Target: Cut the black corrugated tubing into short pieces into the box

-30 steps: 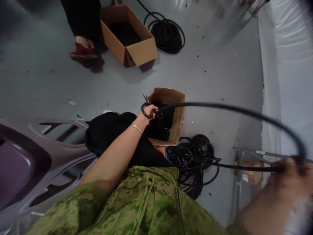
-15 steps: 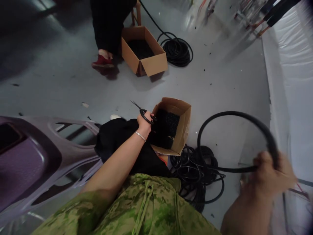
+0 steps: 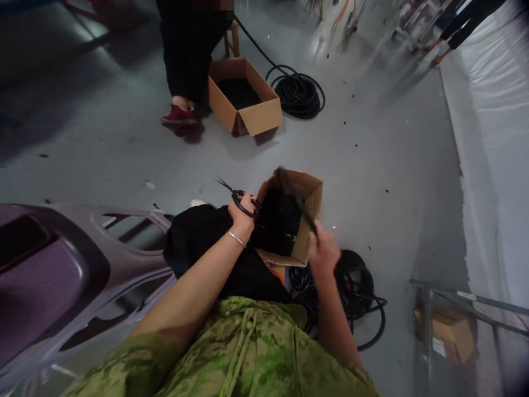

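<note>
My left hand [image 3: 243, 214] is closed around the handles of black scissors [image 3: 231, 189], whose blades point up and left, slightly apart. In my right hand [image 3: 324, 251] is a black rubber hose [image 3: 298, 201], blurred by motion, its free end slanting up and left across the near cardboard box [image 3: 313, 223]. Small black pieces [image 3: 281, 215] fill the bottom of that box, which stands by my right leg. Below and right of it a tangled coil of black hose [image 3: 353, 273] lies on the floor, partly hidden by my right forearm.
A person in dark trousers [image 3: 182, 60] and a red shoe sits by a second open box [image 3: 264, 117]. Another hose coil [image 3: 300, 96] lies beside it. A purple-grey plastic chair [image 3: 136, 242] stands at left. A metal frame [image 3: 427, 325] and a carton [image 3: 452, 333] are at lower right.
My right hand has swung from the far right to the near box, and the hose loop it held out now shows as a straight length over the box. My left hand keeps the scissors.
</note>
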The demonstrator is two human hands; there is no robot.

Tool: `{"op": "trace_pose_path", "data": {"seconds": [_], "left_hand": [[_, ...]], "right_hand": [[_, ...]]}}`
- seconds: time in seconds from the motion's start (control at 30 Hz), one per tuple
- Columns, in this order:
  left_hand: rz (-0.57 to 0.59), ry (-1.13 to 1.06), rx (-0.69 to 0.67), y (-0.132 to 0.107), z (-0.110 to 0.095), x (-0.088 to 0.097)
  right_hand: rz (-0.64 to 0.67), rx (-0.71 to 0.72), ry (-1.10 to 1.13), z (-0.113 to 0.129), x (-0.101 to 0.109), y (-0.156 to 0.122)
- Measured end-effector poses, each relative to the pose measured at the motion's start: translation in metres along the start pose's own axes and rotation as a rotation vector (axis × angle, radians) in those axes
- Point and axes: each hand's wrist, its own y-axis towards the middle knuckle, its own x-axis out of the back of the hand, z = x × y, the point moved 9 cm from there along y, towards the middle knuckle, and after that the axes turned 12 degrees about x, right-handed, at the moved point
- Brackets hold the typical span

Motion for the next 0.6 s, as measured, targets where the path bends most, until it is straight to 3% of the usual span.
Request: {"op": "trace_pose_path", "data": {"seconds": [0.07, 0.13, 0.2, 0.27, 0.37, 0.47, 0.53, 0.6], "left_hand": [[0.006, 0.0, -0.01, 0.0, 0.001, 0.0], [0.02, 0.016, -0.012, 0.0, 0.004, -0.003], [0.046, 0.056, -0.007, -0.001, 0.007, -0.006], [0.112, 0.106, 0.004, -0.005, 0.011, -0.013], [0.357, 0.153, 0.092, -0.019, 0.025, -0.032], [0.632, 0.191, 0.288, -0.045, 0.051, -0.051], [0.699, 0.24, 0.306, -0.06, 0.06, -0.056], [0.677, 0.315, 0.221, -0.068, 0.061, -0.056]], "right_hand": [[0.377, 0.01, -0.056, 0.0, -0.075, -0.018], [0.65, -0.018, -0.104, -0.006, -0.129, -0.039], [0.759, 0.006, -0.119, -0.007, -0.157, -0.05], [0.804, 0.068, -0.11, -0.004, -0.167, -0.052], [0.784, 0.162, -0.052, -0.002, -0.157, -0.044], [0.523, 0.19, 0.107, -0.002, -0.115, -0.018], [0.289, 0.15, 0.323, -0.002, -0.081, 0.001], [0.127, 0.106, 0.534, 0.004, -0.057, 0.014]]}}
